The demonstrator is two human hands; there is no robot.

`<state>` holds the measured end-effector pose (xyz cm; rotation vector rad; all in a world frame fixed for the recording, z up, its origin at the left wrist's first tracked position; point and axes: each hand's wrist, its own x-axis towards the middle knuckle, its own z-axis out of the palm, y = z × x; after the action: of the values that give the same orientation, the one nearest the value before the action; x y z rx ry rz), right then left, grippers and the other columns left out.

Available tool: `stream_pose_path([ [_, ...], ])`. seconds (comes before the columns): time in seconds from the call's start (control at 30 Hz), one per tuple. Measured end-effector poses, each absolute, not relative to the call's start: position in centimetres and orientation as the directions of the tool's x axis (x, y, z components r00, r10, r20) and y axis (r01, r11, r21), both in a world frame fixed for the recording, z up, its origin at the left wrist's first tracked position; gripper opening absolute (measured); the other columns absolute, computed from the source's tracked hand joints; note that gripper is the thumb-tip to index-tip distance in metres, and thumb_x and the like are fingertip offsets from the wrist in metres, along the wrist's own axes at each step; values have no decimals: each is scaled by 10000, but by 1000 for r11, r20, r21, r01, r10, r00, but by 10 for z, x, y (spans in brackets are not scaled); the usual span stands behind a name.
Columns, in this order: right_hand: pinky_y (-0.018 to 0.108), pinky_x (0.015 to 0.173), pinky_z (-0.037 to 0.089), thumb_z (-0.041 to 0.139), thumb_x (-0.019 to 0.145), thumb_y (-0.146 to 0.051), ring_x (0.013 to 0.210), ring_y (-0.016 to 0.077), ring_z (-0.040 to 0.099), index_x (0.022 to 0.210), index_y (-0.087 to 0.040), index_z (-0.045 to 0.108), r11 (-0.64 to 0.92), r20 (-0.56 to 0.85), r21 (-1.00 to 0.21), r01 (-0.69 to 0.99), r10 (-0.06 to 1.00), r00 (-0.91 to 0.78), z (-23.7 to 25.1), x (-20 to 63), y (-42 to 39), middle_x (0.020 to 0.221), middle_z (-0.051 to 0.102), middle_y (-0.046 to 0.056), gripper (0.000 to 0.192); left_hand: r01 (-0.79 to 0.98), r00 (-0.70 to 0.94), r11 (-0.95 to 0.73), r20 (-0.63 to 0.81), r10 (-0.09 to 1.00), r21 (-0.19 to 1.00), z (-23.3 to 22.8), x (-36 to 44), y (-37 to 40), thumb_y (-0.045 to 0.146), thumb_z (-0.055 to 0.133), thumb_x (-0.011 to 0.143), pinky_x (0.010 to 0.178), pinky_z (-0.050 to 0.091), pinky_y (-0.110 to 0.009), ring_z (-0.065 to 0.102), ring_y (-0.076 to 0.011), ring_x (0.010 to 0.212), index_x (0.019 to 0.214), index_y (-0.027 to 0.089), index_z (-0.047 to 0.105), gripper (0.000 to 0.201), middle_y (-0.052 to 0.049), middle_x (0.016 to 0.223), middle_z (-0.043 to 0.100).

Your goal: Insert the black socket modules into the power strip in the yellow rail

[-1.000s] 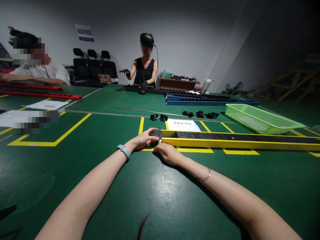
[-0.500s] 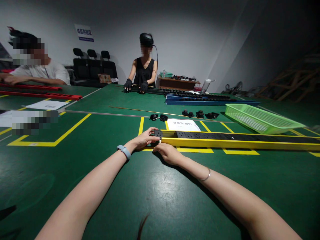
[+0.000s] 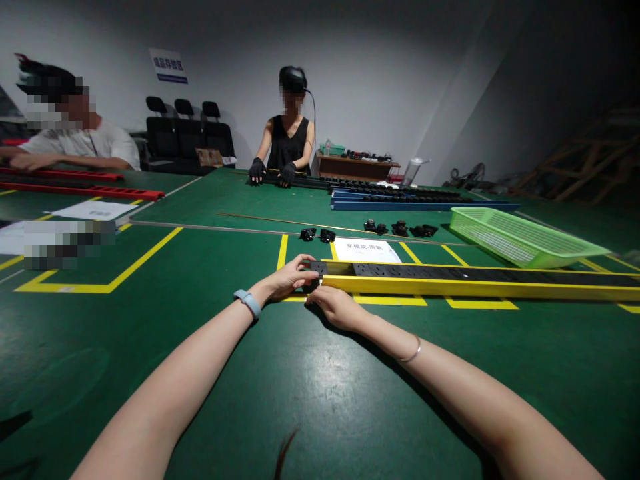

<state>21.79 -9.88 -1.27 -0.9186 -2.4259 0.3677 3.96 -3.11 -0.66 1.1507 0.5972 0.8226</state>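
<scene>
My left hand (image 3: 293, 277) grips a black socket module (image 3: 319, 268) between thumb and fingers, at the left end of a long yellow rail (image 3: 390, 285). The module's right edge sits in the rail's mouth. Just below that end, my right hand (image 3: 337, 307) is closed with its fingertips under the module and the rail's corner; what they pinch, if anything, is hidden. Inside the rail, a row of black socket modules (image 3: 410, 271) runs off to the right, with a gap between it and the held module.
Loose black modules (image 3: 400, 228) and a thin brass-coloured rod (image 3: 280, 219) lie beyond the rail. A green basket (image 3: 525, 237) stands at right, near a printed sheet (image 3: 367, 250). Across the table, a co-worker in black gloves (image 3: 273, 173) handles dark rails; another person sits by red rails (image 3: 90, 190).
The held socket module has shifted very slightly right, into the rail's end, with my left fingers following. My right hand has stayed almost still.
</scene>
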Motion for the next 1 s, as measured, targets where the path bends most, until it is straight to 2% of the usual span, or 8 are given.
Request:
stream_pose_path([
  [0.17,264,780,463,444,899,-90,835,158,595,961,-175,646,743,373,-407,531,666,-646,-13,218,-98,907,657,62,228,-279,579,239,-36,814,930,-6,39,-29,262,683,758,733,468,-235,633,-123,817,1082,190,506,376,-60,956,628],
  [0.3,265,778,462,437,903,-97,837,160,596,964,-176,647,744,375,-404,533,666,-645,-14,218,-98,910,657,63,232,-274,575,273,-71,815,922,-7,39,-27,184,600,759,673,457,-201,621,-100,731,1105,187,520,354,-41,876,640],
  [0.43,263,784,460,433,907,-104,847,160,596,967,-178,648,743,372,-405,533,666,-647,-15,218,-97,914,655,60,235,-277,573,261,-59,817,925,-9,38,-26,96,555,724,642,449,-176,605,-74,679,1104,187,522,392,-43,898,645],
  [1.0,266,770,459,439,901,-94,832,162,592,961,-178,649,737,365,-409,538,673,-644,-12,217,-99,903,651,62,234,-268,549,252,-68,833,930,-7,40,-28,152,676,748,631,460,-160,571,-44,645,1096,155,542,373,-27,842,621],
])
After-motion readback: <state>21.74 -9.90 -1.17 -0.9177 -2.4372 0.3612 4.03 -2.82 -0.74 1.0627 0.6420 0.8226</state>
